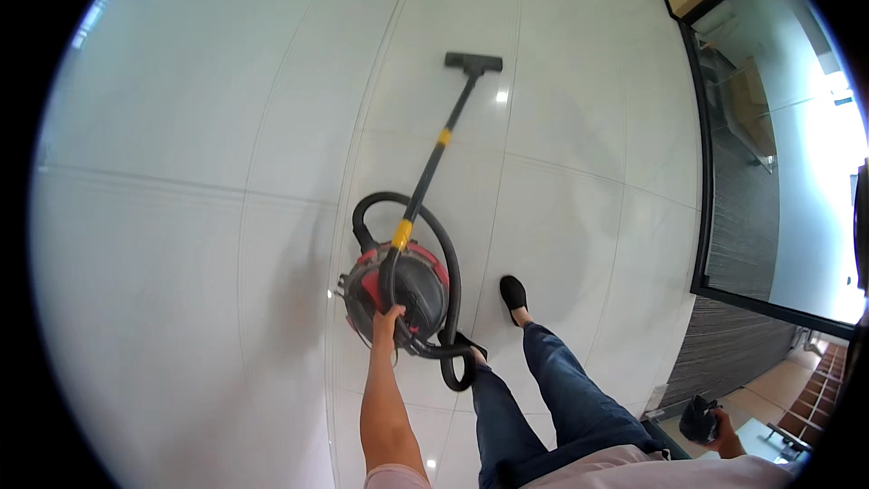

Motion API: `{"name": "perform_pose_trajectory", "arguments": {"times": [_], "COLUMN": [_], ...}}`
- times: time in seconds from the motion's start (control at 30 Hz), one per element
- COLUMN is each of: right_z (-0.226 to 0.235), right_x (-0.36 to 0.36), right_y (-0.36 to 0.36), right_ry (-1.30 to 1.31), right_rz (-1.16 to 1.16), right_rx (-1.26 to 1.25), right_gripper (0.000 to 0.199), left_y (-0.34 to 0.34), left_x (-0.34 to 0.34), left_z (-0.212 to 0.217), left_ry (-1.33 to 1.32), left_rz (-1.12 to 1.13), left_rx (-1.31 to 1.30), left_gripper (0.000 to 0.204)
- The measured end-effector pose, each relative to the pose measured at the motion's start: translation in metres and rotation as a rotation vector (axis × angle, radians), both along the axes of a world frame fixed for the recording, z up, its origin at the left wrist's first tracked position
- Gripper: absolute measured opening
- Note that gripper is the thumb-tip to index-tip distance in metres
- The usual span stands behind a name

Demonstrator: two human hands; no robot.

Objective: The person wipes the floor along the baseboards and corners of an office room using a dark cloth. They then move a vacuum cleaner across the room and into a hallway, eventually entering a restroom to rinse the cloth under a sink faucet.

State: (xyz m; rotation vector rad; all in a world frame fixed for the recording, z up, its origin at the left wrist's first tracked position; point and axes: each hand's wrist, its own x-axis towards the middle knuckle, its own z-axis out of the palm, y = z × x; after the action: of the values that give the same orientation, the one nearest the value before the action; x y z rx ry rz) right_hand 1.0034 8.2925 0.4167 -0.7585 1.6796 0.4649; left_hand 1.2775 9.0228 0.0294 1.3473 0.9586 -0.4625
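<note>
My left hand [387,319] grips the hose handle [388,276] of a vacuum cleaner, just above its round black and red body [425,285]. From the handle a black wand [432,167] with yellow bands slants forward and right. It ends in a wide floor nozzle [473,62] resting on the tiles. A black hose [450,254] loops around the body and curls beside my left shoe. At the lower right, my right hand [724,436] is closed around a crumpled black bundle [699,419], perhaps a plastic bag; its exact kind is unclear.
Glossy white floor tiles [570,95] spread ahead and to the left. My black shoes [513,297] stand right of the vacuum. Along the right side runs a black-framed glass panel [747,181], above a dark grey striped surface [724,349]. Brown shelving [819,389] shows at the lower right.
</note>
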Motion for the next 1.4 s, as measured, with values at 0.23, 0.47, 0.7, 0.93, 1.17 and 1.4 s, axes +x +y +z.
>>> {"name": "perform_pose_trajectory", "arguments": {"times": [0.23,0.47,0.7,0.93,1.17,1.4], "right_z": [0.033,0.017,-0.010,-0.049,-0.080,-0.088], "right_x": [-0.015,0.054,0.182,0.275,0.294,0.122], "right_y": [0.044,0.090,0.097,0.165,0.310,0.524], "right_ry": [0.048,-0.045,-0.068,-0.369,-0.216,-0.270], "right_rz": [0.006,0.135,0.404,0.949,1.506,1.971], "right_rx": [0.091,0.040,0.073,0.424,0.575,0.567], "right_gripper": [0.050,0.044,0.039,0.038,0.040,0.040], "left_y": [0.009,0.014,0.006,-0.074,-0.331,-0.602], "left_x": [0.005,-0.018,-0.093,-0.444,-0.746,-0.838], "left_z": [0.020,-0.003,0.073,0.201,0.233,0.187], "left_ry": [0.017,0.118,-0.005,0.274,0.625,0.671], "left_rz": [-0.015,-0.117,0.134,0.485,1.067,1.863], "left_rx": [-0.072,0.224,0.709,0.528,0.541,-0.090], "left_gripper": [0.049,0.105,0.059,0.041,0.035,0.024]}}
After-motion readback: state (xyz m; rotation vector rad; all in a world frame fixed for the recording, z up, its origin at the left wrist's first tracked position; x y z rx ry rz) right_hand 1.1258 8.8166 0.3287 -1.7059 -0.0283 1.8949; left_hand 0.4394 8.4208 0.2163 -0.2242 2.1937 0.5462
